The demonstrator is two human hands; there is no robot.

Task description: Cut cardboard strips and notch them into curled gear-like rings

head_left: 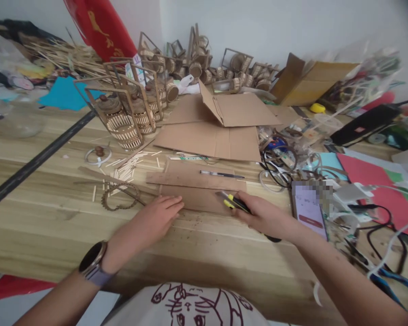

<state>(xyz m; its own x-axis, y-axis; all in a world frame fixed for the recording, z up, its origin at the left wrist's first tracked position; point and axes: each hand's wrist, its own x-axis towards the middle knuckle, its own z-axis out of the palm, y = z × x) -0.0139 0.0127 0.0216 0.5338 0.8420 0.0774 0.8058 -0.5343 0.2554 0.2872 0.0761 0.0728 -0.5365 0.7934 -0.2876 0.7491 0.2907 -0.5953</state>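
My right hand (258,213) is closed around a yellow-and-black utility knife (236,203). The knife's blade points left over a strip of brown cardboard (197,199) on the wooden table. My left hand (163,215) lies flat, fingers together and stretched out, on the left end of that strip. Just behind it is another cardboard piece (183,174), with a dark pen (221,174) resting on it. Left of my left hand, a curved strip with a notched edge (120,199) lies near a pile of small wooden sticks (124,172).
Bamboo lanterns with handles (125,131) stand at the left back, with more heaped along the wall. Large cardboard sheets (207,136) lie behind the work. On the right are a phone (309,210), cables, red paper (370,181) and a black speaker (367,124).
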